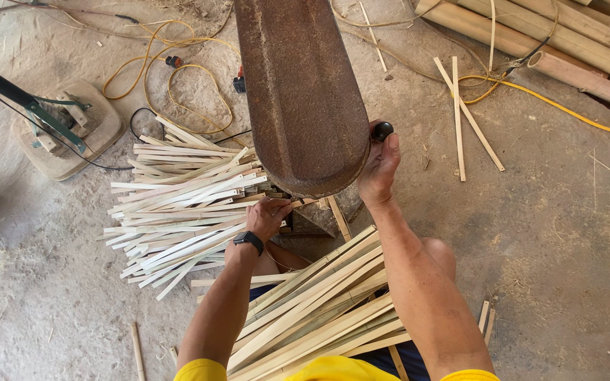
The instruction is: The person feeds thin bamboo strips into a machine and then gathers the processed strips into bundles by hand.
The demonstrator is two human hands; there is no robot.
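The left hand, a black watch on its wrist, was curled with fingers pressed together around a thin bamboo strip right at the lower edge of the big rusty metal machine housing — the strip's far end was hidden under that housing, so how far it ran in could not be told. The right hand reached up along the housing's right side, its fingers closed around a small black knob at the edge. No bin, box or tray showed anywhere; the bamboo simply lay in loose heaps. Across the person's lap rested a bundle of long, greenish-yellow bamboo slats, angled from lower left to upper right and lying between the two forearms. To the left, on the dusty floor, a fanned pile of paler, thinner strips spread out just beside the left hand. Farther left stood a fan base with a black cable, and a yellow cord looped over the ground behind the pile. A few stray slats lay crossed to the right of the machine, well apart from the hands, and whole bamboo poles were stacked at the upper right — another yellow cable ran beneath them
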